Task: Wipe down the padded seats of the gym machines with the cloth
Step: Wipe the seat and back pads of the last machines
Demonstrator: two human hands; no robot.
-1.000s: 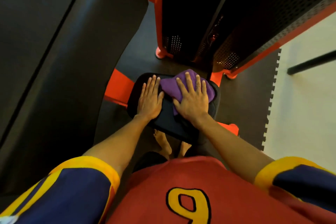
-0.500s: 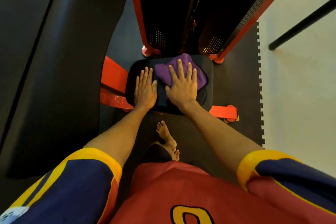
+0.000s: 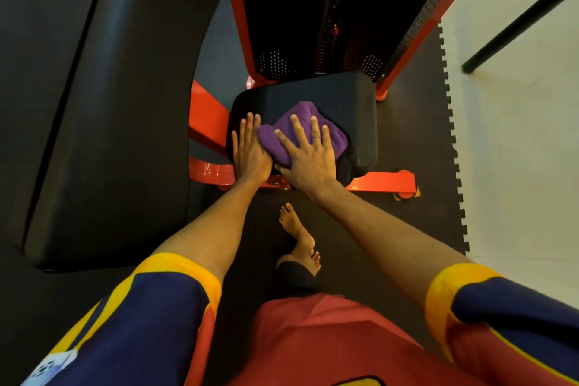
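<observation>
Head view: looks down along both bare arms onto a small black seat.
Right hand point(image 3: 308, 160): flat, fingers straight and spread, pressing the cloth onto the seat; a thin ring point(image 3: 316, 136) on one finger.
Left hand point(image 3: 250, 153): flat, fingers straight and close together, resting on the seat's 9 o'clock edge, its thumb side touching the cloth.
Cloth point(image 3: 302, 111): purple, bunched, on the seat's near left part, showing at 12 and 3 o'clock of the right hand.
Seat point(image 3: 329, 91): black padded block, bare at 12 and 3 o'clock of the cloth.
Frame point(image 3: 380, 182): red bars under the seat at 6 and 9 o'clock, red uprights at 12 o'clock.
Pad point(image 3: 125, 103): long, black, at 9 o'clock of the seat, apart from it.
Feet point(image 3: 296, 229): bare, at 6 o'clock of the seat.
Mat point(image 3: 416, 135): dark, with a toothed edge at 3 o'clock meeting pale floor point(image 3: 517, 150).
</observation>
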